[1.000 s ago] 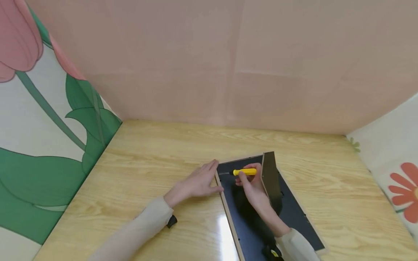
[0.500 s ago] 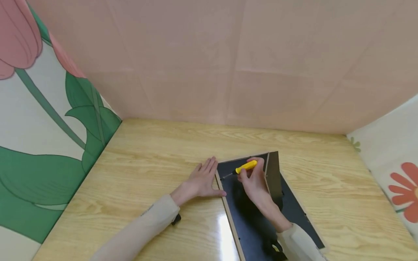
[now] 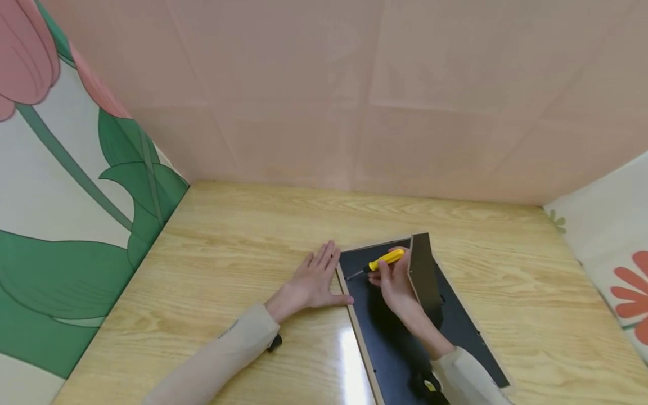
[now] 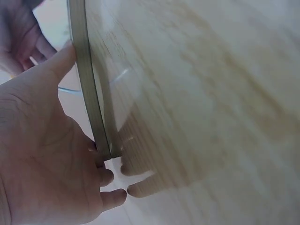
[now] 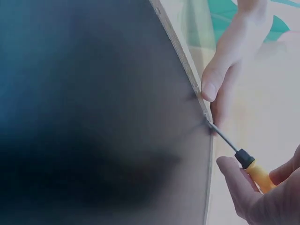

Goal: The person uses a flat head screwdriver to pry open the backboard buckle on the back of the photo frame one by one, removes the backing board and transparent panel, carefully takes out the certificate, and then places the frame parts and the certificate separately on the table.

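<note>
A picture frame (image 3: 365,332) lies face down on the table, its black backing up and a thin pale wood rim around it. From the backing rises a brown support leg (image 3: 424,275). My right hand (image 3: 397,288) pinches the yellow handle of a screwdriver (image 3: 387,259), which slants down to the left. In the right wrist view the screwdriver's tip (image 5: 209,123) meets the inner side of the rim, at a small metal piece too tiny to make out. My left hand (image 3: 310,286) lies with fingers spread beside the frame's left side, its thumb (image 4: 65,58) against the rim.
The light wood table (image 3: 243,225) extends left, behind and right of the frame. A pink panel (image 3: 304,112) closes off the back. Flower-patterned panels stand at the left (image 3: 66,292) and right (image 3: 597,225).
The screwdriver has gone from nearly level to slanting, its tip down by the left rim. My left hand has shifted slightly right and its fingers are turned more forward.
</note>
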Tool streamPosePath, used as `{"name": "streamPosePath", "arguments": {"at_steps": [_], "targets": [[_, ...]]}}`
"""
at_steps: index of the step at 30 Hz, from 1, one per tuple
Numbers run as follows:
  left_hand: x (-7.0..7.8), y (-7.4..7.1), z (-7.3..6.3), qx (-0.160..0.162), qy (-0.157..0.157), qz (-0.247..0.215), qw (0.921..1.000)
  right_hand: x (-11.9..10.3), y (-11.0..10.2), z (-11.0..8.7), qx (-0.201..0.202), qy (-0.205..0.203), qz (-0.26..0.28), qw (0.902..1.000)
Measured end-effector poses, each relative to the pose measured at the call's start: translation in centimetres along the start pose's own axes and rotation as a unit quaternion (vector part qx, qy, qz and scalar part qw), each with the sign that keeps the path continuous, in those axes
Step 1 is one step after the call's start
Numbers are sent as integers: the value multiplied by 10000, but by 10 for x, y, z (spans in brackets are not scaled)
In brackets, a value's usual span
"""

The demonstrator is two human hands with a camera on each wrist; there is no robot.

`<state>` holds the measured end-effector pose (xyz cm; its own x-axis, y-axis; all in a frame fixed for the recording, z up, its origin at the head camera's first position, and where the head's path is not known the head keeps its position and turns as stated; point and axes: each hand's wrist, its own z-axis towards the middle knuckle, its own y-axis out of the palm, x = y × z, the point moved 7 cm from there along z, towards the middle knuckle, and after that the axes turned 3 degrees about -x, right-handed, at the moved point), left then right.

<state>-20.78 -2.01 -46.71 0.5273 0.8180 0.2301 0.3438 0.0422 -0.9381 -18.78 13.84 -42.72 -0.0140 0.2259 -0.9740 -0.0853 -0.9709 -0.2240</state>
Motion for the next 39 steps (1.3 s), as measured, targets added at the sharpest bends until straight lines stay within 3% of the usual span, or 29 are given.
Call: {"name": "streamPosePath", "arguments": {"at_steps": [8,15,21,28,39], "targets": [[3,0,-4,-147,-12,54,9999,8,-2,-2,190,400,551,9975],[-2,2,-6,-261,-123,281,9992,18,5,-4,74,1110,876,9899],[-3,2,-6,-300,-101,331,9990,17,5,-1,139,1061,1027,9889],[-4,6,-1,-404,-29,12,9992,18,5,-2,177,1063,1136,9877],[-3,8,7,-430,-33,293,9986,17,1,0,217,1203,939,9880]]}}
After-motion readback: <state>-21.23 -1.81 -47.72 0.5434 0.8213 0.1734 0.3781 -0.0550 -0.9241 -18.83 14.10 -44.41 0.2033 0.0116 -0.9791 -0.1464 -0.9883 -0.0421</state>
